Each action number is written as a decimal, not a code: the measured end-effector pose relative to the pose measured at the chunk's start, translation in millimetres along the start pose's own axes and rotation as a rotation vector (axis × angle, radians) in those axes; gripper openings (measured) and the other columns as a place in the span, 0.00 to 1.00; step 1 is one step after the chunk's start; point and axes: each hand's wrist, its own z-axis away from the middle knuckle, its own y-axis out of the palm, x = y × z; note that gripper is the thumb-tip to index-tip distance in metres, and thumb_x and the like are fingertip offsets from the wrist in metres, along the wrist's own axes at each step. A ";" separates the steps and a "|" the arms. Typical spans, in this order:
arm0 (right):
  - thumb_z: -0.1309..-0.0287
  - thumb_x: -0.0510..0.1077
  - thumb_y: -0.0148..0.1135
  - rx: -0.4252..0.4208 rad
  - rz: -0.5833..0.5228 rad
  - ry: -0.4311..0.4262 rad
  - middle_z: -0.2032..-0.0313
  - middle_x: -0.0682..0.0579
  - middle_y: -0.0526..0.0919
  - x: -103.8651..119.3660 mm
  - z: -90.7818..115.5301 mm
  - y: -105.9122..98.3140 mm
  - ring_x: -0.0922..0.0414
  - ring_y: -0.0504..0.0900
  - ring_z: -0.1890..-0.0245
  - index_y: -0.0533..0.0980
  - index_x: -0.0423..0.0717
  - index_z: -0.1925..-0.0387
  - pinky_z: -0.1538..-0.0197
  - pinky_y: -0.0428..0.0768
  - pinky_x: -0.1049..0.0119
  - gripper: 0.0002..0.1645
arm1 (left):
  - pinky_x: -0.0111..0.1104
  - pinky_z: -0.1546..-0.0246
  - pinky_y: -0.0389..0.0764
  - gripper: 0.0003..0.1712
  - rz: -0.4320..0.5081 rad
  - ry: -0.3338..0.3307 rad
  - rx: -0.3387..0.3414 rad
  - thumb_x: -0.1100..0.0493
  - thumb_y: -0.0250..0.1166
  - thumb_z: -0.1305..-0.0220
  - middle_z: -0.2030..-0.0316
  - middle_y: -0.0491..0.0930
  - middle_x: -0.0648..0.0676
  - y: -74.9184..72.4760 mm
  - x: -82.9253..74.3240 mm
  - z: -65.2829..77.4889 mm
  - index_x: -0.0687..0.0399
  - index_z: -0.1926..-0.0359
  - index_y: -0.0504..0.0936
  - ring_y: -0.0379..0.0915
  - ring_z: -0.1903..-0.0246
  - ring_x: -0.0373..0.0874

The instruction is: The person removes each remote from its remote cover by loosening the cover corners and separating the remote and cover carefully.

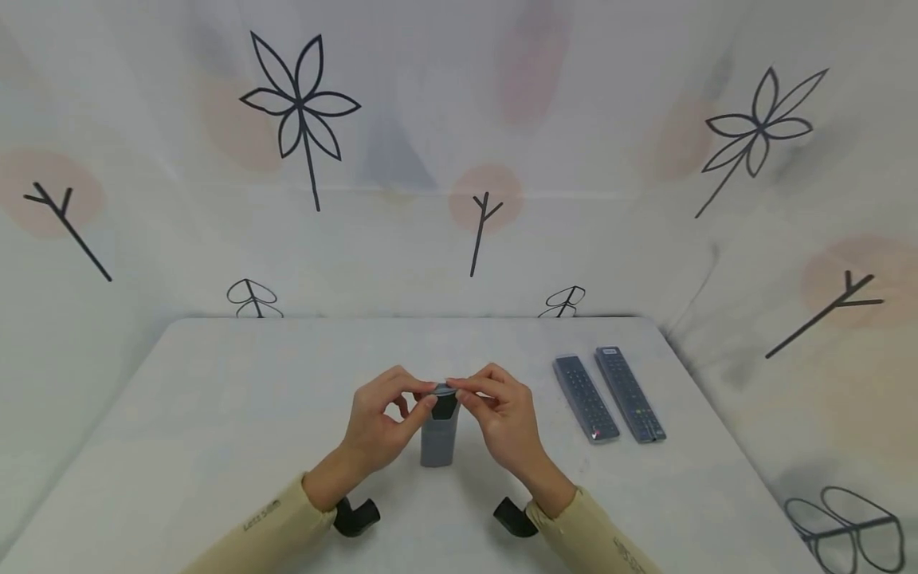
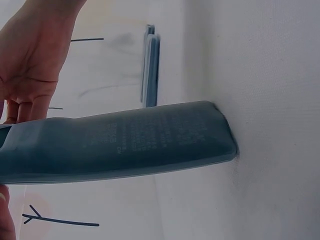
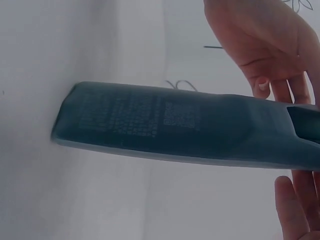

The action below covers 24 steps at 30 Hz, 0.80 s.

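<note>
- Backdrop [image 1: 136,119]: pale, with black leaf and twig drawings over faint coloured patches; it runs along the left, the back and the right of the desk.
- Desk [image 1: 215,414]: white, with rounded far corners, below all the things here.
- Left sleeve [image 1: 265,526]: yellowish, with dark lettering, reaching in from the near edge of the head view; a black piece [image 1: 356,517] sits at the wrist.
- Left hand [image 1: 380,418]: thumb and forefinger pinch the top of the grey device from its left.
- Grey device [image 1: 437,442]: in the middle of the desk, between the hands, upright with its lower end on the desk. A dark patch [image 1: 445,407] lies near its top. The wrist views show small print along it and a square code [image 3: 180,115], too blurred to read.
- Right hand [image 1: 505,414]: thumb and forefinger pinch the same top from the right, fingertips near the left hand's.
- Right sleeve [image 1: 598,530]: the same yellowish cloth, with another black piece [image 1: 515,517] at the wrist.
- Two dark remotes, side by side and apart, slanting with near ends to the right: left remote [image 1: 586,399], then right remote [image 1: 630,395], both buttons up.
</note>
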 end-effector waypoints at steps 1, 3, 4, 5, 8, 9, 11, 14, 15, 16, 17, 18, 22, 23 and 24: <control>0.44 0.23 0.63 0.004 -0.008 0.005 0.72 0.48 0.76 -0.1 0.3 -0.4 0.62 0.64 0.78 0.85 0.31 0.60 0.78 0.66 0.70 0.11 | 0.25 0.79 0.76 0.08 0.000 0.001 -0.003 0.65 0.69 0.38 0.69 0.81 0.47 0.5 0.1 0.6 0.54 0.57 0.86 0.73 0.72 0.40; 0.43 0.23 0.63 0.012 -0.026 0.014 0.72 0.47 0.76 -0.5 0.8 -1.2 0.61 0.65 0.77 0.84 0.30 0.60 0.77 0.67 0.70 0.11 | 0.25 0.79 0.76 0.09 0.003 -0.008 -0.006 0.66 0.70 0.39 0.68 0.81 0.47 1.5 -0.1 1.7 0.54 0.57 0.86 0.73 0.72 0.40; 0.43 0.23 0.63 0.015 -0.033 0.018 0.72 0.47 0.76 -1.1 1.0 -1.5 0.61 0.65 0.77 0.84 0.30 0.59 0.76 0.67 0.70 0.11 | 0.25 0.79 0.76 0.10 0.004 -0.011 -0.008 0.66 0.70 0.39 0.68 0.81 0.47 1.9 -0.1 2.3 0.54 0.57 0.86 0.73 0.71 0.40; 0.43 0.23 0.63 0.019 -0.037 0.026 0.72 0.48 0.76 -1.8 1.1 -1.8 0.61 0.66 0.76 0.84 0.30 0.59 0.75 0.67 0.70 0.11 | 0.25 0.79 0.76 0.10 0.006 -0.015 -0.010 0.67 0.70 0.40 0.68 0.81 0.47 2.2 -0.2 2.9 0.54 0.57 0.86 0.73 0.71 0.40; 0.41 0.24 0.62 0.032 -0.036 0.042 0.72 0.48 0.76 -6.6 1.4 -2.2 0.60 0.67 0.75 0.85 0.32 0.59 0.74 0.67 0.70 0.11 | 0.26 0.79 0.76 0.13 0.011 -0.025 -0.019 0.69 0.71 0.42 0.68 0.81 0.48 2.8 -0.7 4.2 0.54 0.57 0.86 0.74 0.70 0.39; 0.41 0.25 0.62 0.035 -0.034 0.039 0.72 0.49 0.76 -11.4 1.9 -1.8 0.60 0.67 0.75 0.85 0.32 0.58 0.74 0.67 0.70 0.11 | 0.27 0.79 0.77 0.13 0.013 -0.025 -0.022 0.70 0.71 0.43 0.68 0.81 0.48 2.6 -1.0 4.2 0.54 0.57 0.86 0.75 0.70 0.39; 0.41 0.25 0.62 0.042 -0.034 0.044 0.72 0.49 0.76 -15.1 2.3 -1.2 0.59 0.67 0.74 0.85 0.33 0.58 0.74 0.67 0.69 0.11 | 0.28 0.79 0.77 0.14 0.017 -0.022 -0.027 0.71 0.71 0.44 0.68 0.81 0.49 2.0 -1.8 4.1 0.55 0.57 0.86 0.75 0.70 0.40; 0.40 0.26 0.62 0.044 -0.030 0.042 0.71 0.49 0.76 -14.3 2.5 -0.8 0.59 0.68 0.74 0.85 0.34 0.58 0.74 0.67 0.68 0.11 | 0.30 0.80 0.77 0.14 0.021 -0.011 -0.031 0.71 0.71 0.45 0.68 0.82 0.49 1.0 -3.2 3.3 0.56 0.57 0.85 0.75 0.70 0.40; 0.40 0.26 0.62 0.045 -0.025 0.039 0.72 0.50 0.76 -10.8 2.4 -1.3 0.59 0.68 0.74 0.85 0.33 0.58 0.74 0.67 0.68 0.11 | 0.30 0.80 0.77 0.14 0.022 -0.006 -0.031 0.71 0.71 0.45 0.68 0.82 0.49 1.0 -3.4 3.1 0.56 0.57 0.85 0.75 0.70 0.40; 0.41 0.26 0.62 0.044 -0.017 0.043 0.72 0.50 0.76 -5.5 1.9 -1.9 0.60 0.68 0.74 0.85 0.33 0.58 0.74 0.67 0.68 0.11 | 0.31 0.81 0.77 0.14 0.023 -0.001 -0.031 0.71 0.71 0.45 0.68 0.82 0.50 1.1 -3.5 2.9 0.56 0.57 0.85 0.75 0.70 0.40; 0.41 0.26 0.62 0.044 -0.009 0.042 0.72 0.50 0.76 -2.9 1.7 -2.4 0.60 0.68 0.74 0.85 0.33 0.58 0.74 0.66 0.68 0.11 | 0.31 0.81 0.77 0.14 0.024 0.000 -0.030 0.71 0.71 0.45 0.68 0.82 0.50 1.1 -3.5 2.7 0.56 0.57 0.85 0.75 0.70 0.40; 0.41 0.26 0.62 0.044 -0.001 0.041 0.72 0.50 0.76 -1.8 1.5 -2.7 0.61 0.67 0.75 0.85 0.33 0.58 0.74 0.66 0.68 0.11 | 0.31 0.81 0.77 0.14 0.025 0.003 -0.031 0.71 0.71 0.45 0.68 0.82 0.50 1.3 -3.7 2.5 0.56 0.57 0.85 0.75 0.70 0.40; 0.41 0.26 0.62 0.045 0.020 0.042 0.73 0.50 0.76 -8.5 1.3 -2.7 0.61 0.67 0.75 0.85 0.34 0.59 0.73 0.65 0.69 0.11 | 0.31 0.81 0.77 0.15 0.028 0.003 -0.029 0.71 0.71 0.45 0.68 0.82 0.50 1.3 -3.6 1.9 0.56 0.56 0.85 0.74 0.71 0.40; 0.41 0.26 0.62 0.046 0.019 0.045 0.73 0.50 0.76 -13.2 1.6 -2.5 0.60 0.67 0.75 0.85 0.34 0.58 0.73 0.65 0.69 0.11 | 0.31 0.80 0.77 0.15 0.030 0.002 -0.028 0.71 0.71 0.45 0.68 0.82 0.50 1.3 -3.5 1.8 0.56 0.56 0.85 0.74 0.71 0.40; 0.41 0.26 0.62 0.047 0.018 0.048 0.73 0.50 0.76 -17.9 1.8 -2.3 0.60 0.67 0.75 0.85 0.34 0.58 0.73 0.65 0.69 0.11 | 0.30 0.80 0.77 0.15 0.031 0.003 -0.027 0.71 0.71 0.45 0.68 0.82 0.50 1.5 -3.5 1.5 0.56 0.56 0.85 0.74 0.71 0.40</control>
